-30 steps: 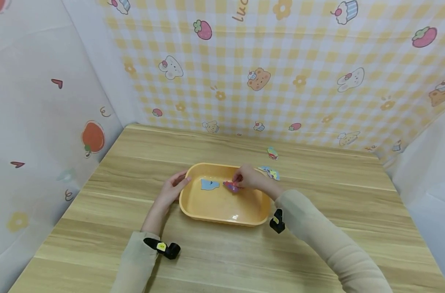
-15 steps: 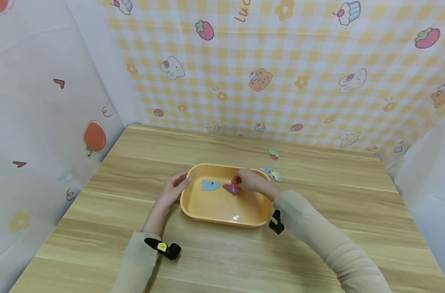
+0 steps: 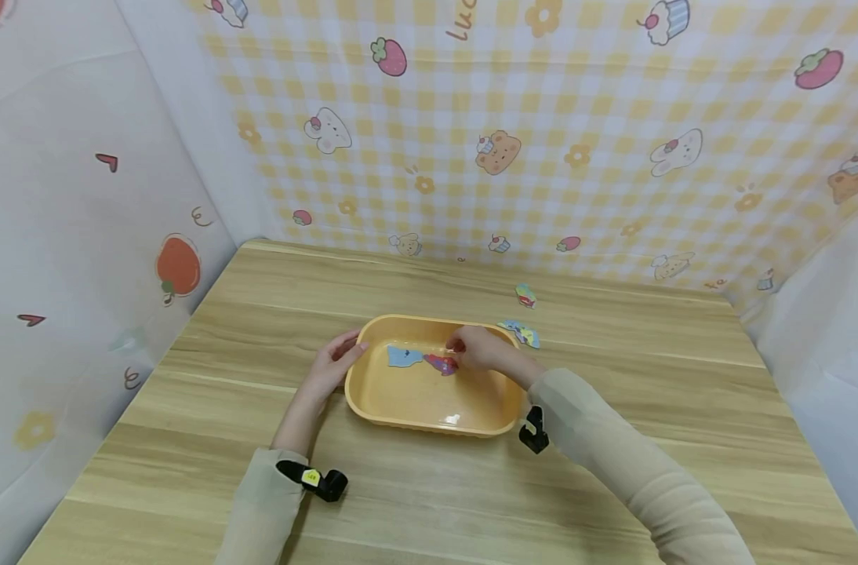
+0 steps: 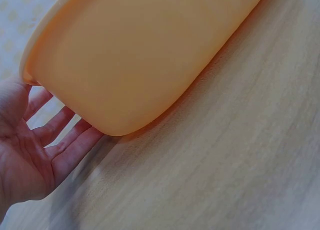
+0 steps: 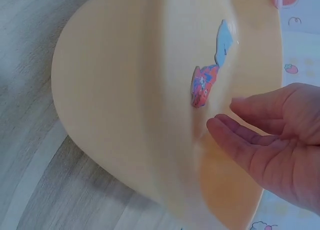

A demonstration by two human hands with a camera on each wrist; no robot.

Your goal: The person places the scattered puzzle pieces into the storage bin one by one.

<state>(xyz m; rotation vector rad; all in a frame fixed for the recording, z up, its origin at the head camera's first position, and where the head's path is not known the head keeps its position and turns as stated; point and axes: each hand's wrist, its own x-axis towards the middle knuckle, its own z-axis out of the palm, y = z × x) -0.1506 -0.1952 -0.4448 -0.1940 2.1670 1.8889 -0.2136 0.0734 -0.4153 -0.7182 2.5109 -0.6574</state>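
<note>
A yellow plastic tray (image 3: 429, 404) stands on the table. My left hand (image 3: 330, 366) holds its left end, thumb over the rim and fingers along the outer wall. Inside, towards the back wall, lie a light blue puzzle piece (image 3: 404, 357) and a red-purple puzzle piece (image 3: 441, 364), their near ends touching or nearly so. Just right of the red-purple piece hovers my right hand (image 3: 480, 348). In the right wrist view its thumb and fingertips are apart from each other, and the red-purple piece (image 5: 204, 87) lies free of them.
Behind the tray's right back corner lie blue-and-yellow puzzle pieces (image 3: 522, 333), partly hidden by the tray's rim. Farther back is a small green-and-red piece (image 3: 525, 296). A patterned cloth wall (image 3: 499, 86) rises behind the wooden table (image 3: 612, 329).
The red-purple piece has moved slightly left, up to the blue piece. My right hand has let go of it and stays just to its right. The left hand keeps its place.
</note>
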